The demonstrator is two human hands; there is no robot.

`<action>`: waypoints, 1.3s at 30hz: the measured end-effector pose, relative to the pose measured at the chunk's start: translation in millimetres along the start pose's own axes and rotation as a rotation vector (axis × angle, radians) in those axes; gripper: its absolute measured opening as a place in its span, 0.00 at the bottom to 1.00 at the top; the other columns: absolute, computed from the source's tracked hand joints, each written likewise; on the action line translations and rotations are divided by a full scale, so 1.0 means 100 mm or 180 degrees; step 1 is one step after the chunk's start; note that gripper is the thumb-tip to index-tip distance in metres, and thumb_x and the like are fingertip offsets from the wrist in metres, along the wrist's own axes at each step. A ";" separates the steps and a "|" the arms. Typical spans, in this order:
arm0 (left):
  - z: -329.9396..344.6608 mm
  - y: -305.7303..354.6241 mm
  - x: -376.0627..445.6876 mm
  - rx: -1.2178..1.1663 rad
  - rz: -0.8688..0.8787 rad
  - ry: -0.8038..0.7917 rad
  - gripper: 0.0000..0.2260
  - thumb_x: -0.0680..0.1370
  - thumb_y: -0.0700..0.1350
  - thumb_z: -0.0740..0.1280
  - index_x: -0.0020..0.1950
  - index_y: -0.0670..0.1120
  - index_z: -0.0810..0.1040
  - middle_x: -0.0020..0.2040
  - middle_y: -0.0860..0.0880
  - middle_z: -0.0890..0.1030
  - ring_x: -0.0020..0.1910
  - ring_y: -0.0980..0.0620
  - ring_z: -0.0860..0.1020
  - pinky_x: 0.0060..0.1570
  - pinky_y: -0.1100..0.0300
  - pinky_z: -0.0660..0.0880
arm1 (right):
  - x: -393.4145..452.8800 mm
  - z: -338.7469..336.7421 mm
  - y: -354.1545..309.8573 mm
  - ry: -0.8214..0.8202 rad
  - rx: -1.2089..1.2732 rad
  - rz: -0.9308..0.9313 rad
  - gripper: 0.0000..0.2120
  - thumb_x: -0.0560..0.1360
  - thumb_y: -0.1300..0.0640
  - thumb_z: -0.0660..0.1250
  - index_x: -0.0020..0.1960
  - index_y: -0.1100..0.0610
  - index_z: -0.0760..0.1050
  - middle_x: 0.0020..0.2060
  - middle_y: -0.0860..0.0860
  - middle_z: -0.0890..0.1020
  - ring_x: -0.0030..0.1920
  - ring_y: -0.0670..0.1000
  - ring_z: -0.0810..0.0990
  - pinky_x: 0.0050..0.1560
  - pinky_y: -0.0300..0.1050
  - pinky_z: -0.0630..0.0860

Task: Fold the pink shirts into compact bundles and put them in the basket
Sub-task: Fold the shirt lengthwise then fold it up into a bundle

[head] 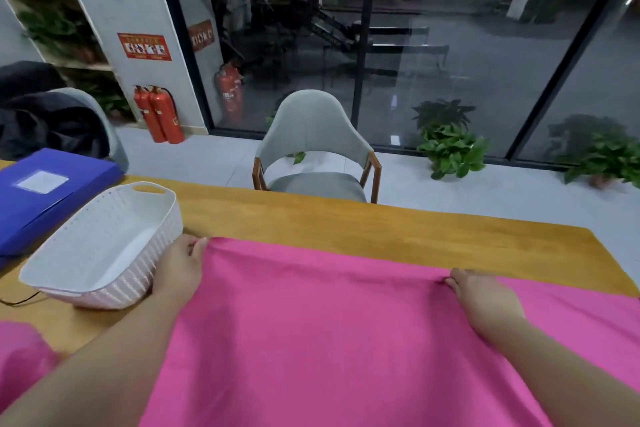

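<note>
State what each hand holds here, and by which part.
Both grip the pink shirt along its far edge: left hand pinches the far left corner, right hand pinches further right along that edge.

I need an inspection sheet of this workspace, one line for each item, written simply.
Surface: wooden table, bare along its far edge.
Job's things: pink shirt spread flat; white basket at left with nothing seen inside; more pink cloth at the near left edge.
Clutter: blue folder beyond the basket.
Hands: left hand and right hand each pinch the shirt's far edge.
Cables: thin black cable beside the basket.
Surroundings: grey chair, fire extinguishers, potted plants, glass wall.
</note>
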State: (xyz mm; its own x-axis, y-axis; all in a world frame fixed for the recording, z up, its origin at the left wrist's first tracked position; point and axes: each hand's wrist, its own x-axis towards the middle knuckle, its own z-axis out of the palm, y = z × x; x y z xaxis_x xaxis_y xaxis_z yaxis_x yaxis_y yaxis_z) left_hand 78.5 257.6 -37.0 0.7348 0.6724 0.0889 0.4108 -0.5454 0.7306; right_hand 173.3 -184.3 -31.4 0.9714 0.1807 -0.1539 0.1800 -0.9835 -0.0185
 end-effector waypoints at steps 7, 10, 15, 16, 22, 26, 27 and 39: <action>0.21 -0.33 0.03 0.0238 0.0060 -0.0136 0.11 0.81 0.48 0.60 0.46 0.41 0.74 0.39 0.46 0.77 0.42 0.45 0.75 0.43 0.54 0.66 | 0.14 0.48 0.13 0.0253 0.0659 -0.0160 0.07 0.78 0.53 0.61 0.42 0.52 0.66 0.44 0.54 0.78 0.50 0.58 0.77 0.48 0.51 0.71; 0.17 -0.34 0.04 0.0217 0.0157 -0.0243 0.08 0.82 0.45 0.58 0.48 0.43 0.73 0.42 0.46 0.76 0.44 0.46 0.74 0.47 0.54 0.66 | 0.12 0.47 0.17 0.0318 0.0589 -0.0318 0.06 0.79 0.53 0.60 0.44 0.53 0.69 0.43 0.54 0.79 0.49 0.58 0.78 0.47 0.52 0.71; 0.15 -0.25 0.13 0.0631 0.0272 -0.0234 0.10 0.83 0.46 0.52 0.49 0.42 0.66 0.37 0.41 0.74 0.37 0.42 0.72 0.41 0.50 0.67 | 0.17 0.33 0.16 0.0107 0.0611 -0.0139 0.07 0.81 0.50 0.52 0.49 0.52 0.62 0.46 0.59 0.81 0.50 0.61 0.80 0.45 0.52 0.71; 0.17 -0.22 0.16 0.0714 0.0264 -0.0260 0.10 0.83 0.47 0.52 0.49 0.41 0.66 0.36 0.41 0.73 0.36 0.42 0.72 0.40 0.50 0.67 | 0.21 0.30 0.14 0.0029 0.0597 -0.0106 0.07 0.82 0.49 0.51 0.49 0.52 0.60 0.46 0.61 0.82 0.49 0.62 0.80 0.44 0.52 0.71; 0.27 -0.13 0.30 0.1267 0.0196 -0.0363 0.11 0.83 0.46 0.50 0.50 0.39 0.65 0.30 0.45 0.69 0.31 0.45 0.68 0.36 0.51 0.65 | 0.51 0.20 0.09 -0.0353 0.0478 0.0098 0.10 0.83 0.49 0.48 0.48 0.55 0.61 0.50 0.63 0.80 0.52 0.62 0.78 0.42 0.49 0.67; 0.34 -0.11 0.34 0.1709 0.0190 -0.0408 0.09 0.84 0.44 0.50 0.53 0.40 0.64 0.29 0.44 0.67 0.27 0.48 0.65 0.33 0.52 0.64 | 0.65 0.22 0.06 -0.0546 0.0358 0.0215 0.10 0.83 0.49 0.49 0.47 0.53 0.61 0.56 0.63 0.78 0.57 0.61 0.77 0.49 0.49 0.69; 0.36 -0.10 0.34 0.1851 0.0136 -0.0462 0.08 0.84 0.44 0.49 0.53 0.40 0.64 0.29 0.44 0.67 0.28 0.48 0.66 0.33 0.52 0.64 | 0.67 0.21 0.04 -0.0585 0.0329 0.0249 0.10 0.83 0.49 0.49 0.47 0.53 0.62 0.57 0.63 0.78 0.58 0.61 0.76 0.51 0.49 0.70; 0.49 0.13 0.27 0.3405 0.0324 -0.0024 0.08 0.78 0.40 0.59 0.57 0.41 0.66 0.54 0.42 0.74 0.53 0.43 0.75 0.43 0.50 0.73 | 0.43 0.29 -0.10 0.0438 0.0544 0.0747 0.15 0.79 0.47 0.58 0.52 0.60 0.65 0.49 0.62 0.79 0.51 0.63 0.78 0.41 0.51 0.69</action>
State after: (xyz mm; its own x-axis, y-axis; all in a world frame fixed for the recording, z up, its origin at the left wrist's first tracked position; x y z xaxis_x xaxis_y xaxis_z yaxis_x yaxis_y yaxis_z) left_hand 130.1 243.6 -58.1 0.7940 0.5981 0.1091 0.6041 -0.7559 -0.2523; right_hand 209.2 -166.7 -66.9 0.9973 -0.0630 -0.0389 -0.0686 -0.9838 -0.1659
